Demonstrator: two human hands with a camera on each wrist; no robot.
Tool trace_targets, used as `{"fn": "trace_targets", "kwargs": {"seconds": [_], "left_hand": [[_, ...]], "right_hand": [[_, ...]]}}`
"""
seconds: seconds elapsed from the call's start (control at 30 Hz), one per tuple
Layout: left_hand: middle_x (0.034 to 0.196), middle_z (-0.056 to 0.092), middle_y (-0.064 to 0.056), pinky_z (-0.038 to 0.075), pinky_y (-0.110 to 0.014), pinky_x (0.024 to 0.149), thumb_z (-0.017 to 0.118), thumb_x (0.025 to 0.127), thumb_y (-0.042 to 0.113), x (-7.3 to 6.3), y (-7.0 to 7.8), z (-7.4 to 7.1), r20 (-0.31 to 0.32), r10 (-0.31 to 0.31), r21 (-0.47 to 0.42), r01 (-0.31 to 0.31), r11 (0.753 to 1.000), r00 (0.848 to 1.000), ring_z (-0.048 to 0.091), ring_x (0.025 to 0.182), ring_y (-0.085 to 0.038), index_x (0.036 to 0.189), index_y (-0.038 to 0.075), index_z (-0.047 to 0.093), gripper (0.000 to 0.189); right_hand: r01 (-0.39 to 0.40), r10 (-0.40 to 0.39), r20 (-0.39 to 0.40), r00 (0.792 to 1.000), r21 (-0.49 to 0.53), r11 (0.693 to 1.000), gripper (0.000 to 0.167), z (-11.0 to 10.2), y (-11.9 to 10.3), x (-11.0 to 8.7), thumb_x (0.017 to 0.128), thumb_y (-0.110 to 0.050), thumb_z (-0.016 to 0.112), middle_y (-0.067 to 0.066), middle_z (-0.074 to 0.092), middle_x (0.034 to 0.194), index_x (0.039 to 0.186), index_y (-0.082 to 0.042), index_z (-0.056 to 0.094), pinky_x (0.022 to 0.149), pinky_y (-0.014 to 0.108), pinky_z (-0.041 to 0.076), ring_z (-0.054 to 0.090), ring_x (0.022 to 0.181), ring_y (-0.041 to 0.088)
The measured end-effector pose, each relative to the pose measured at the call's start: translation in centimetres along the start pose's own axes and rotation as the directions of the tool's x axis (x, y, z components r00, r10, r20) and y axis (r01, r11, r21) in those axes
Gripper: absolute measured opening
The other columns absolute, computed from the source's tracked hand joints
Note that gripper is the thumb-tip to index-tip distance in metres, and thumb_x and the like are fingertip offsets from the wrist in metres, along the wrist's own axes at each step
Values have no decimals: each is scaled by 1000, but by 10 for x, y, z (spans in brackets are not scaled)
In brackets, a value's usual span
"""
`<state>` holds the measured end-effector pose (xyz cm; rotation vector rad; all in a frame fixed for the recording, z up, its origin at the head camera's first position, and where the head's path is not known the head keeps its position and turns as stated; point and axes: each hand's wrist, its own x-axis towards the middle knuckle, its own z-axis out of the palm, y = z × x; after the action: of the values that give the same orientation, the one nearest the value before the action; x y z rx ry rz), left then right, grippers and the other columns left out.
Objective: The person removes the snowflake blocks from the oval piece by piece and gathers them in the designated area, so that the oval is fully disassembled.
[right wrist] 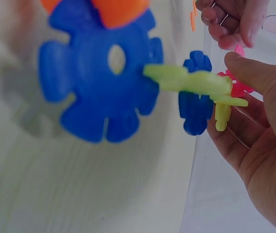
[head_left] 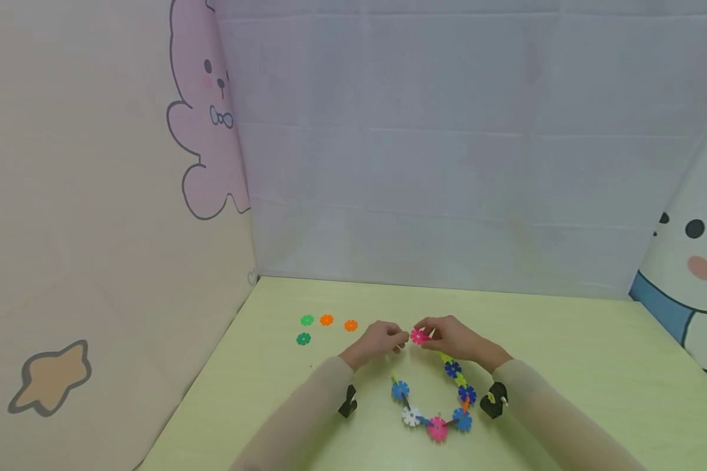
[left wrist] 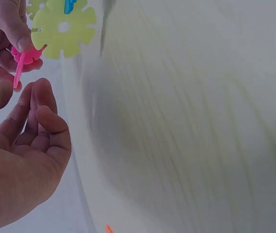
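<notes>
My right hand point(head_left: 453, 338) pinches pink snowflake discs point(head_left: 417, 336) at the upper end of a chain of slotted plastic discs; in the right wrist view the pink pieces point(right wrist: 242, 87) join yellow ones. One pink disc stands edge-on, pointing at my left hand point(head_left: 380, 341). That hand is beside it with fingers loosely bent and nothing visible between them, as the left wrist view shows. The chain curves down past a dark blue disc point(head_left: 467, 394), a lower pink disc point(head_left: 438, 429) and a white disc point(head_left: 411, 417) to a light blue disc point(head_left: 400, 390) with a yellow piece.
Loose discs lie on the pale table point(head_left: 565, 366) left of my hands: a light green disc point(head_left: 307, 320), a dark green disc point(head_left: 303, 339) and two orange discs, one of them the nearer orange disc point(head_left: 351, 325). A white cloth wall point(head_left: 448, 163) stands behind.
</notes>
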<state>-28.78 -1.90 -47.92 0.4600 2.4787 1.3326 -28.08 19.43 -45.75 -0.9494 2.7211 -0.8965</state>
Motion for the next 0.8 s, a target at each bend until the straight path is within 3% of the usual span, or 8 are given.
{"fn": "trace_targets", "kwargs": {"seconds": [0.13,0.5,0.8], "left_hand": [[82,66,1,49,-30,67,57,94,28,5,0,5,26,6,-60,-4,998,1000,63,74,-14,94,5,67,25],[80,66,0,49,-28,66,58,94,21,5,8,9,22,-11,-123,14,992,1000,63,72,-13,92,4,68,19],[78,65,1,48,-27,68,61,91,17,4,7,6,-22,-45,-129,42,991,999,62,71,-12,93,5,67,14]], "right_hand": [[7,-7,1,1000,-1,1000,30,0,-3,0,89,-14,67,-4,63,93,117,-11,61,66,24,50,58,79,11],[17,-17,-1,1000,1,1000,29,0,-4,-2,88,-15,67,-3,63,93,116,-10,61,66,26,50,59,80,11],[-57,57,18,998,-8,998,35,-1,4,-5,83,-17,73,-3,62,101,116,-11,60,74,32,52,58,91,17]]}}
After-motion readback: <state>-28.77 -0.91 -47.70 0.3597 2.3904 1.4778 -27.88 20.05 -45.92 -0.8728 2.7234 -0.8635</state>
